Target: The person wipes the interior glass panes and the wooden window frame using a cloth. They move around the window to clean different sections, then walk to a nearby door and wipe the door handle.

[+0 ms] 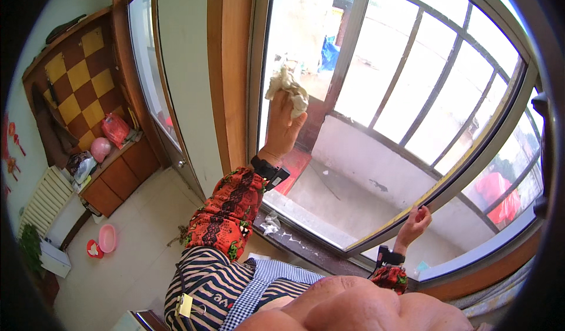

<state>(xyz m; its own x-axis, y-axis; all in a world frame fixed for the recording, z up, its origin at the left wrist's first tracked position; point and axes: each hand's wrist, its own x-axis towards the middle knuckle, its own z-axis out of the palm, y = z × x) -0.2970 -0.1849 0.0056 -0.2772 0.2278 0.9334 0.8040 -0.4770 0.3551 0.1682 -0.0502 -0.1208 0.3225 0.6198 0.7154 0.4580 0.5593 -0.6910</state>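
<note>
My left hand (282, 123) is raised with a crumpled whitish cloth or paper (289, 88) under its fingers, against the glass pane (318, 154) of a window. Lower and to the right, my right hand (415, 227) has its bent fingers on the edge of the metal window frame (446, 198). Below the pane, a crumpled white piece (270, 223) and small white scraps lie on the dark windowsill (309, 249). Both wrists wear black straps, the left one with a small black device. Red patterned sleeves cover the forearms.
A wooden post (231, 66) borders the window on the left. Beyond the glass are a barred enclosure and a red bag (499, 196). At far left stand a wooden cabinet (106, 194) with a pink helmet (100, 149) and bags, and a pink basin (108, 238) on the floor.
</note>
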